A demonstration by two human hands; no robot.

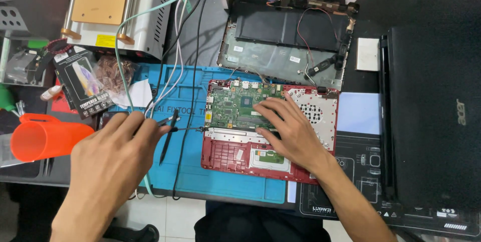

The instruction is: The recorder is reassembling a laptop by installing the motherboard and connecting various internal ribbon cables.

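An opened red laptop base (pixel 320 102) lies on a blue work mat (pixel 225 179), with a green circuit board (pixel 233 104) set in its upper half. My right hand (pixel 293 132) rests flat on the board and the red frame, fingers spread. My left hand (pixel 117 152) pinches a thin black tool (pixel 188 129) whose tip touches the board's lower left edge. A second black pen-like tool (pixel 168 142) hangs from the same hand.
A dark laptop bottom cover (pixel 285 31) with wires lies behind the base. A black closed laptop (pixel 433 116) sits at right. An orange cup (pixel 45 134), a boxed screen protector (pixel 85 84), cables (pixel 173 61) and a metal heating machine (pixel 120 6) crowd the left.
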